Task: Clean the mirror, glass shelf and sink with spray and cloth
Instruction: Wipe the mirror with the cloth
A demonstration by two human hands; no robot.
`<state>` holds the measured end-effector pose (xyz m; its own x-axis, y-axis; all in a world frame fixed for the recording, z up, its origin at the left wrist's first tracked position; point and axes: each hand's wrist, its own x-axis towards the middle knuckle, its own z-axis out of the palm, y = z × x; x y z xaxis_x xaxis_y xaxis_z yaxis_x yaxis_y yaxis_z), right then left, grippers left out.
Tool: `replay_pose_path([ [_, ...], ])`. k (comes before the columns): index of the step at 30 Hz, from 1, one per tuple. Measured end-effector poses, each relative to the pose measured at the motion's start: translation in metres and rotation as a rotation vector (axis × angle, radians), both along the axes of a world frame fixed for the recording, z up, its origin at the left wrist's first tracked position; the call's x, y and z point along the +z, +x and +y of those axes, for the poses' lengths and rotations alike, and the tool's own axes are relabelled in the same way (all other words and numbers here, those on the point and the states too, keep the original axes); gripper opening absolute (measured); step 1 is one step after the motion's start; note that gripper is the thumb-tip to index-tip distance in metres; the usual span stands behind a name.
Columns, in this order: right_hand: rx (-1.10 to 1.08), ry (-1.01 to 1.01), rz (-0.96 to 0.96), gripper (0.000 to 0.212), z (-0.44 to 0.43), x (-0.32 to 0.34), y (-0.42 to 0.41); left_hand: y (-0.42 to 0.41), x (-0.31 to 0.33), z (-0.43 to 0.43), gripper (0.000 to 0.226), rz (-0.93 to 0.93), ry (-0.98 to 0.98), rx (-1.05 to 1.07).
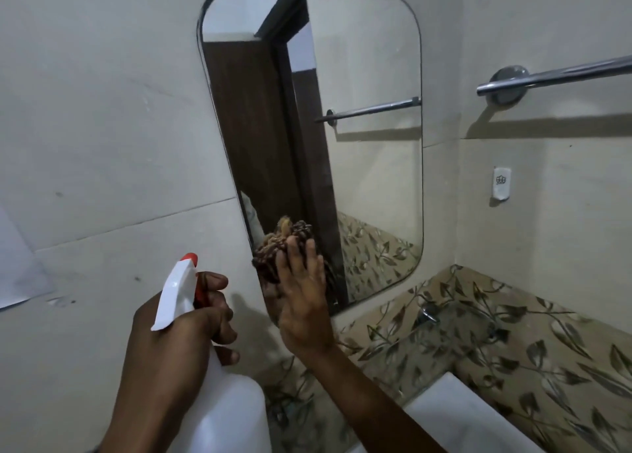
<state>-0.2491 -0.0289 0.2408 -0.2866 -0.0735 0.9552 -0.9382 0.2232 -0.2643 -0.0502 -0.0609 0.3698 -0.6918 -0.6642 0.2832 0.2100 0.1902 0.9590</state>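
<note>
A rounded wall mirror [369,138] hangs ahead and reflects a dark door and a towel bar. My right hand [304,295] presses a brown patterned cloth [273,257] flat against the mirror's lower left corner. My left hand [184,326] grips a white spray bottle [232,408] by its neck, fingers on the red trigger, with the red-tipped nozzle [188,258] aimed at the wall left of the mirror. A clear glass shelf [455,322] on metal brackets sits below the mirror. The white sink rim [458,415] shows at the bottom right.
A chrome towel bar [554,74] juts from the right wall at head height. A small white wall fitting [501,183] hangs below it. Leaf-patterned tiles [547,360] line the wall behind the shelf. A pale sheet [17,268] sticks to the left wall.
</note>
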Motion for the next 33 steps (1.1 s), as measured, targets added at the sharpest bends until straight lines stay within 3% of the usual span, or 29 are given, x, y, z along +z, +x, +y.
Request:
replay_pose_path([
  [5,0.032,0.235,0.1,0.084,0.011,-0.051,0.0,-0.017,-0.004,0.009,0.049,-0.022,0.014,-0.046],
  [7,0.004,0.295,0.121,0.075,0.025,-0.072,-0.008,-0.021,-0.005,0.013,0.046,-0.025,0.007,-0.07],
  [9,-0.018,0.298,0.117,0.061,0.038,-0.08,-0.022,-0.024,-0.005,0.017,0.057,-0.023,-0.014,-0.078],
  [12,-0.048,0.198,0.053,0.072,0.058,-0.077,-0.046,-0.025,-0.006,0.021,0.077,-0.02,-0.041,-0.081],
  [14,-0.11,0.064,-0.087,0.083,0.071,-0.068,-0.063,-0.026,-0.008,0.019,0.066,-0.022,-0.028,-0.086],
  [19,-0.187,-0.339,-0.532,0.056,0.11,-0.042,-0.118,-0.033,-0.014,0.014,0.048,-0.055,-0.01,-0.076],
  [26,-0.18,-0.458,-0.676,0.057,0.106,-0.027,-0.124,-0.035,-0.017,0.016,0.043,-0.064,-0.02,-0.095],
  [28,-0.171,-0.402,-0.613,0.059,0.096,-0.025,-0.104,-0.033,-0.018,0.014,0.051,-0.08,-0.029,-0.089],
  [33,-0.057,-0.03,-0.281,0.077,0.029,-0.057,-0.018,-0.032,-0.018,0.018,0.062,-0.096,-0.035,-0.066],
])
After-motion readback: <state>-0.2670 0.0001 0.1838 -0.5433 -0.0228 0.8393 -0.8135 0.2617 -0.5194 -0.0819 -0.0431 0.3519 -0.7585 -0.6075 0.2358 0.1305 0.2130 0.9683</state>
